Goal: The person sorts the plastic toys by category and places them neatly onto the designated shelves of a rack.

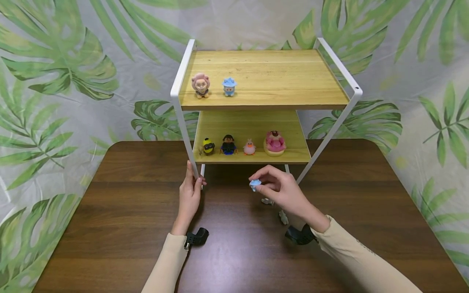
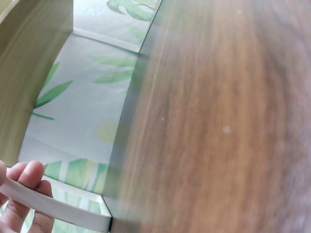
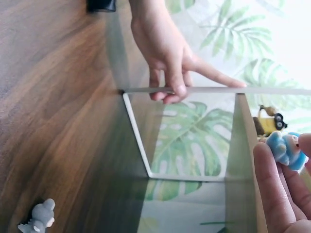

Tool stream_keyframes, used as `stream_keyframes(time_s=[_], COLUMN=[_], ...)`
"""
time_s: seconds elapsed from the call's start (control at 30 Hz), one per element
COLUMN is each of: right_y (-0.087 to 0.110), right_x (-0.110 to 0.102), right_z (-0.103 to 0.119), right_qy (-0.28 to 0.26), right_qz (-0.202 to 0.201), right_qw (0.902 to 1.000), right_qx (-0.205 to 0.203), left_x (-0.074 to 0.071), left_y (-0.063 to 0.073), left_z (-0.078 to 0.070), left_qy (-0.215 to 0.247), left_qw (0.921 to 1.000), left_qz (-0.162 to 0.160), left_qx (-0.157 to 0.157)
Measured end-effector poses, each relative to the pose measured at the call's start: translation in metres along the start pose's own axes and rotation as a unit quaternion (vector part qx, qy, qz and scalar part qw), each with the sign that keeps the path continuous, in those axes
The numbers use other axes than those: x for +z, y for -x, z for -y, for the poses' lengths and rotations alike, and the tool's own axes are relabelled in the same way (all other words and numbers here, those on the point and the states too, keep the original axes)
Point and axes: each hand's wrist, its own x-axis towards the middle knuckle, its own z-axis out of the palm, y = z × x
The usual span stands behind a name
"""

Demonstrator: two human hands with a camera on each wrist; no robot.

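Observation:
My right hand [image 1: 289, 195] pinches a small blue-hatted figurine [image 1: 254, 185] between thumb and fingers, in front of the lower shelf. The right wrist view shows this blue figurine [image 3: 283, 148] up close at the fingertips. At the left, my left hand [image 1: 188, 199] holds the white front leg [image 1: 185, 134] of a two-tier shelf rack. Seen from the left wrist, its fingers [image 2: 33, 174] curl around the white frame [image 2: 63, 208]. Under and beside the right hand, a grey figurine [image 1: 283, 217] and another small grey piece [image 1: 267, 201] lie on the table, the latter partly hidden.
On the upper shelf [image 1: 271, 77] stand a pink-haired figurine [image 1: 201, 85] and a blue-hatted one [image 1: 229, 87]. The lower shelf [image 1: 253, 120] carries a yellow figurine [image 1: 208, 146], a black-and-blue one [image 1: 229, 145], a pink duck-like one [image 1: 249, 147] and a pink bear [image 1: 275, 143]. Leafy cloth hangs behind.

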Motion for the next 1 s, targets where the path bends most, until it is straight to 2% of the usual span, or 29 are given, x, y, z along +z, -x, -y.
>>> stream_keyframes(time_s=[0.17,0.23,0.43,1.0], right_y=[-0.001,-0.002,-0.004,-0.009], right_x=[-0.002,-0.003,-0.006,-0.016], right_z=[0.004,0.005,0.009,0.027], right_qy=[-0.002,-0.004,0.001,-0.018], right_qz=[-0.009,-0.012,-0.017,-0.030], right_qw=[0.9998,0.9996,0.9991,0.9985], right_qx=[-0.017,-0.024,-0.039,-0.042], left_x=[0.006,0.007,0.006,0.005], left_y=[0.007,0.008,0.009,0.009], left_z=[0.026,0.029,0.031,0.030], left_qy=[-0.005,-0.005,-0.002,-0.002], left_qw=[1.0000,1.0000,0.9999,0.9997], left_qz=[-0.003,-0.002,0.002,0.010], left_qx=[-0.002,-0.004,-0.011,-0.022])
